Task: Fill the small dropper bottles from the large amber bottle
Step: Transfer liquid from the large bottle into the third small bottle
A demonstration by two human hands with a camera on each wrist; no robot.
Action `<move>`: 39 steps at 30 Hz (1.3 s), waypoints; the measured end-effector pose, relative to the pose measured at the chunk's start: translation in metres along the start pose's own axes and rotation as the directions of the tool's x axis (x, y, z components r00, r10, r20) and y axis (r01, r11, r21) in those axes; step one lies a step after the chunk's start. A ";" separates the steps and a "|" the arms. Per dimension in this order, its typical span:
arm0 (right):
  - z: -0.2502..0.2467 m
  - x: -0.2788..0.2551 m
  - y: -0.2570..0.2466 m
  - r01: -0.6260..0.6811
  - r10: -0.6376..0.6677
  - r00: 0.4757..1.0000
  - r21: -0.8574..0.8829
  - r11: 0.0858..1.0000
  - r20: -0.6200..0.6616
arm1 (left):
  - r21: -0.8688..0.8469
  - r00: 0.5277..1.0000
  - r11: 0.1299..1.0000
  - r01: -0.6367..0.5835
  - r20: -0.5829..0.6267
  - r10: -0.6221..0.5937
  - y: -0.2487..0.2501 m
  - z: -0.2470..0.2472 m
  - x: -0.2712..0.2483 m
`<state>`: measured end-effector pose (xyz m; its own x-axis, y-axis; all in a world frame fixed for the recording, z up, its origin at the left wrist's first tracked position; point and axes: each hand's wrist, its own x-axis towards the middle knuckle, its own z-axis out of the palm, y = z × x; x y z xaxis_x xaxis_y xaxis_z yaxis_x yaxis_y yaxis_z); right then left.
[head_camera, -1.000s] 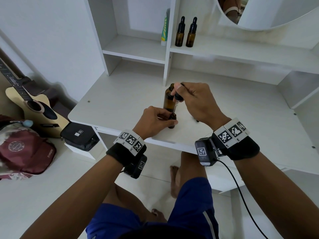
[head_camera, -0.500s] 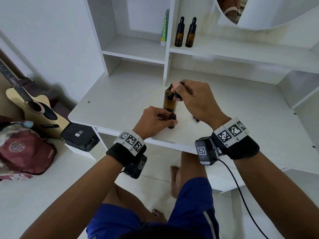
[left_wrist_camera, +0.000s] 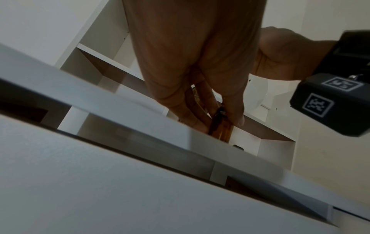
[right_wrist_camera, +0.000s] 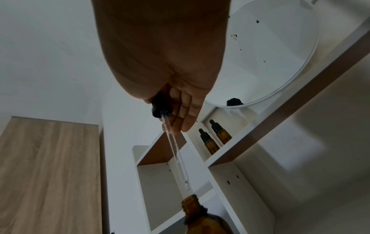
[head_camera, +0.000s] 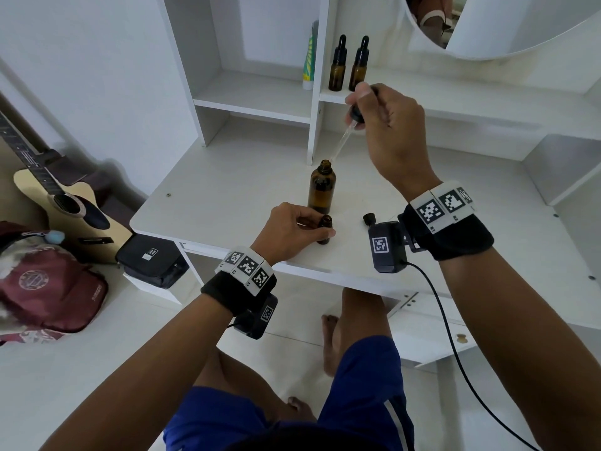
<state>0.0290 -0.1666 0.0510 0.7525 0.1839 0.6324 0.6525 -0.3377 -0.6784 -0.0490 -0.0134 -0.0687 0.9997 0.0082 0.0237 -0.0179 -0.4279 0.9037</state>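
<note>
The large amber bottle (head_camera: 322, 187) stands uncapped on the white desk (head_camera: 227, 190). My right hand (head_camera: 383, 125) pinches the black bulb of a glass dropper (head_camera: 344, 135) above it, the pipette tip just over the open neck (right_wrist_camera: 189, 202). In the right wrist view the dropper (right_wrist_camera: 176, 152) slants down toward that neck. My left hand (head_camera: 292, 232) grips a small open amber bottle (head_camera: 324, 227) near the desk's front edge, seen also in the left wrist view as the small bottle (left_wrist_camera: 220, 126) between my fingers.
Two capped small dropper bottles (head_camera: 349, 65) stand on the upper shelf beside a green-and-white tube (head_camera: 309, 56). A black cap (head_camera: 369, 219) lies on the desk to the right. A guitar (head_camera: 58, 203), black pouch (head_camera: 149, 258) and maroon bag (head_camera: 48, 294) sit left. A round mirror (head_camera: 504, 24) hangs above.
My right hand has lifted the dropper out of the small bottle, up and back, bringing its tip over the large bottle's neck. My left hand stays on the small bottle.
</note>
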 end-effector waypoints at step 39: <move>0.032 -0.015 0.028 -0.038 0.121 0.931 -0.237 0.971 0.346 | 0.033 0.999 0.999 -0.026 -0.021 0.026 -0.005 0.002 0.003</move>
<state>0.0390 -0.1496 0.0105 0.8099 0.4493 0.3772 0.5837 -0.5538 -0.5938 -0.0458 -0.0127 -0.0738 0.9983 0.0156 0.0565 -0.0431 -0.4576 0.8881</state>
